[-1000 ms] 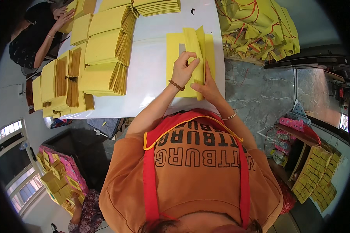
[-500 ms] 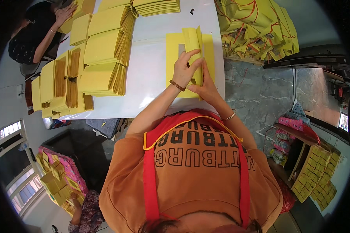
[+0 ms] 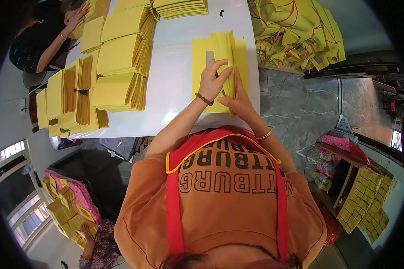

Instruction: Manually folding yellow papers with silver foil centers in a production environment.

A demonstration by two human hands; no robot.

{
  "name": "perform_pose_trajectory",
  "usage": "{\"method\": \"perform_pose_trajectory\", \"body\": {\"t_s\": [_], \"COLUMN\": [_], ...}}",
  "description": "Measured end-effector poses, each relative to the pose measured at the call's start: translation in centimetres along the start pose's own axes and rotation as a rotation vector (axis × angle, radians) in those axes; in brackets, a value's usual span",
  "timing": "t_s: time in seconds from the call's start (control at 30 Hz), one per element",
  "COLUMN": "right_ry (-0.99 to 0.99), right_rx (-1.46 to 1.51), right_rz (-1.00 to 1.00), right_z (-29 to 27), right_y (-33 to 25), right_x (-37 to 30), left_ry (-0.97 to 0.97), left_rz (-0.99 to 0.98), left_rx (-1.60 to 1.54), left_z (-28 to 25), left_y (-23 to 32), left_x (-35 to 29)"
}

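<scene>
A folded yellow paper (image 3: 220,44), its layers curling up along one side, stands over a flat yellow sheet (image 3: 198,67) near the white table's right edge. My left hand (image 3: 213,81) lies across its left side, with the index finger and thumb bent against the upper layers. On the other side, my right hand (image 3: 241,101) cups the paper's right edge, thumb near the bottom end and fingers upright along the side. A small grey patch (image 3: 209,55) shows beside my left fingers. Parts of the paper are hidden behind both hands.
Stacks of folded yellow paper (image 3: 116,54) cover the left of the white table (image 3: 170,85). Yellow bags with red cords (image 3: 300,31) are heaped at the far right. A co-worker's hands (image 3: 74,18) are at the far left; another person's sleeve (image 3: 104,242) shows lower left.
The paper's upper layers have parted slightly and shifted under my fingers. My left fingers have moved a little nearer to me. The far co-worker's hands have come together.
</scene>
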State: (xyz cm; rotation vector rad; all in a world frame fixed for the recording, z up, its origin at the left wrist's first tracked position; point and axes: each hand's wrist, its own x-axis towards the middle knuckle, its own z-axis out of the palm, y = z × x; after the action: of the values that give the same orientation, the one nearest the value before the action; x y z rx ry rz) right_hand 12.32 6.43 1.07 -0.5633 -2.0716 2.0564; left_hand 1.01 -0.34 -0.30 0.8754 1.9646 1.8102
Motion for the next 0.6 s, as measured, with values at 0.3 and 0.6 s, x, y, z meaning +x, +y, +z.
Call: {"method": "perform_pose_trajectory", "body": {"t_s": [0.3,0.6], "right_ry": [0.016,0.023], "right_rx": [0.034,0.029], "right_rz": [-0.055,-0.045], "right_z": [0.3,0.5], "right_y": [-0.2,0.2], "right_x": [0.0,0.2], "left_ry": [0.01,0.138], "left_rz": [-0.118,-0.05], "left_rx": [-0.169,-0.152], "left_z": [-0.2,0.2], "left_y": [-1.3,0.3], "left_x": [-0.4,-0.1]}}
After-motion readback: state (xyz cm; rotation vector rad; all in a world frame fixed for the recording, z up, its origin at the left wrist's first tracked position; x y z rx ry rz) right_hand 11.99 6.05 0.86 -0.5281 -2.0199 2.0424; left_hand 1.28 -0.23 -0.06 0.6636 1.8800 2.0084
